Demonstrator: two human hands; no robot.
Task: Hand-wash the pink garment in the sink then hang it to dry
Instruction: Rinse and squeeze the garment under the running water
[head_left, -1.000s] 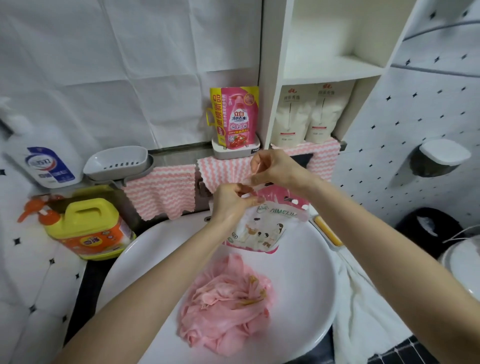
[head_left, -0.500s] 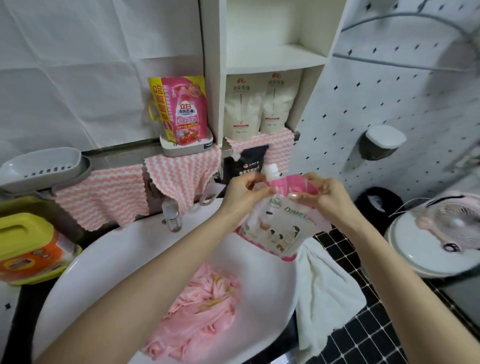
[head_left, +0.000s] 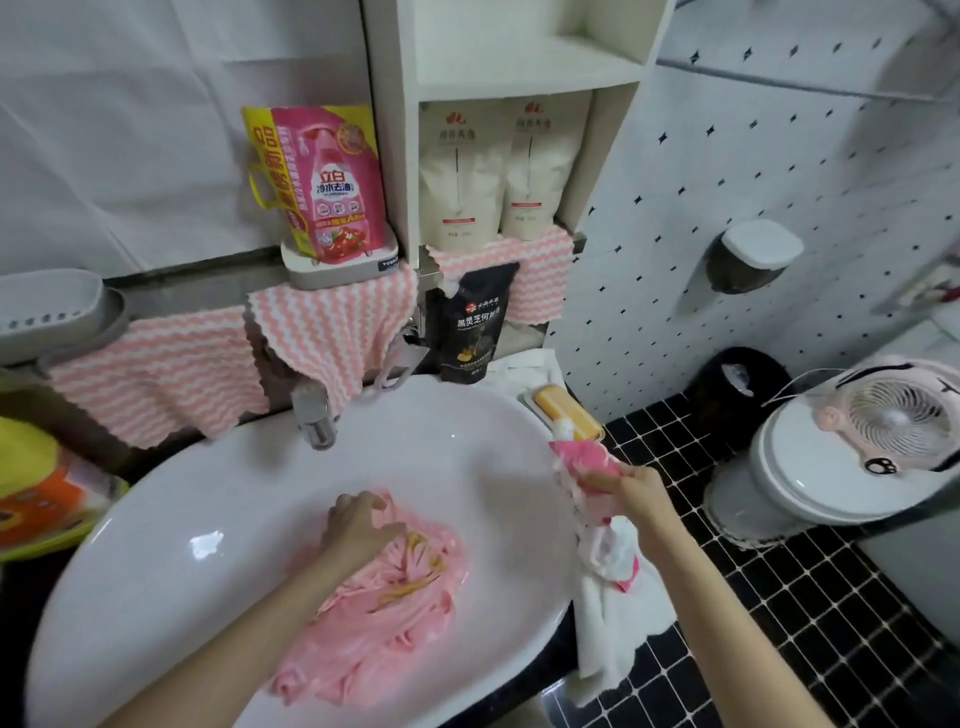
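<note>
Sink (head_left: 208, 519) basin holds the pink garment (head_left: 395, 613), crumpled toward its near side, below the faucet (head_left: 314, 415). The left hand (head_left: 358, 530) sits on the garment's far edge, fingers curled into the cloth and gripping it. The right hand (head_left: 636, 493) clutches a pink-and-white pouch (head_left: 582, 460) at the sink's right rim, above a white towel (head_left: 613, 634) draped there.

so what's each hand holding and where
Right hand holds the spouted refill pouch near its pink top, below the spout. Left hand grips the pink garment by a fold at its far end.
</note>
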